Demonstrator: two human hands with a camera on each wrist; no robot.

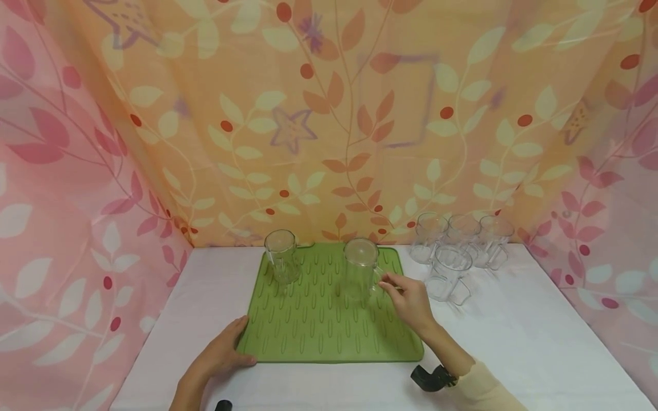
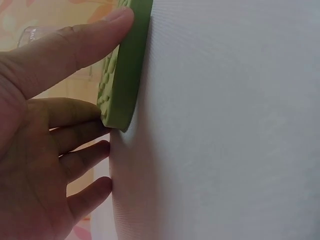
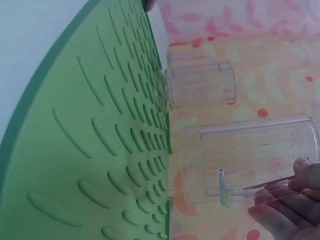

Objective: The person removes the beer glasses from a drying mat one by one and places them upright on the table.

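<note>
My right hand (image 1: 411,299) grips the handle of a clear glass mug (image 1: 361,274) over the right half of the green ribbed mat (image 1: 319,342). In the right wrist view the thumb and fingers (image 3: 285,207) pinch the handle, and the held mug (image 3: 250,155) seems slightly apart from the mat's surface. My left hand (image 1: 221,351) rests at the mat's front left corner, thumb against the front edge, fairly straight fingers (image 2: 82,160) by the left side. Another glass mug (image 1: 281,260) stands at the mat's back left.
Several clear glass mugs (image 1: 448,274) are grouped on the white tabletop (image 1: 540,342) to the mat's right. Orange patterned cloth (image 1: 349,114) hangs behind, with pink cloth (image 1: 67,200) at both sides. A black curved piece (image 1: 430,378) sits by my right wrist.
</note>
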